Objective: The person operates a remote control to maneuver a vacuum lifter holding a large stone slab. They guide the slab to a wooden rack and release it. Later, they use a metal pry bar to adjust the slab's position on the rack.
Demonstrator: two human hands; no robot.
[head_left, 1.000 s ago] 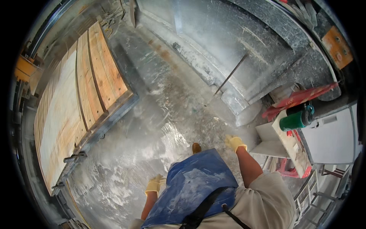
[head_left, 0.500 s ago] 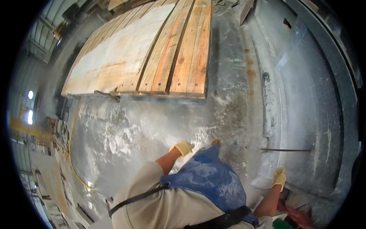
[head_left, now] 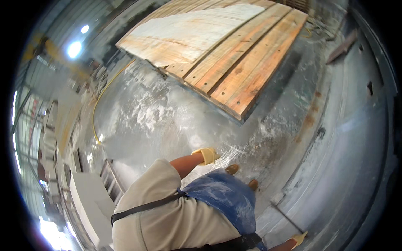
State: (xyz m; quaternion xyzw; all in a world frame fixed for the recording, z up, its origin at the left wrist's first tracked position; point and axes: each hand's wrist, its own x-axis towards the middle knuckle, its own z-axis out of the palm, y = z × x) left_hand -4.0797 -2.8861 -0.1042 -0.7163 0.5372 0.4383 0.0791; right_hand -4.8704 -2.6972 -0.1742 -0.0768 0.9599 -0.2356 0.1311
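My left hand (head_left: pixel 206 156), in a pale yellow glove, hangs in front of my body over the wet floor. Its fingers are loosely out, with nothing visible in them. Low on the right, my right hand (head_left: pixel 299 239) wears a matching glove. It is beside the near end of a thin dark rod (head_left: pixel 288 218) that sticks out by the grey metal wall. Whether the fingers touch or grip the rod, I cannot tell. A blue apron (head_left: pixel 222 192) with whitish smears covers my front.
Ahead stands a platform of wooden planks (head_left: pixel 251 58) with a whitish slab (head_left: pixel 188 33) on it. A long grey metal wall (head_left: pixel 335 163) runs along the right. On the left are a yellow hose (head_left: pixel 99 100), a metal frame (head_left: pixel 112 180) and a pale block (head_left: pixel 90 207). The floor (head_left: pixel 155 113) is wet.
My view has turned left, so the platform appears farther right and tilted. My right hand now appears lower, at the rod's near end. Both shoes show beyond the apron.
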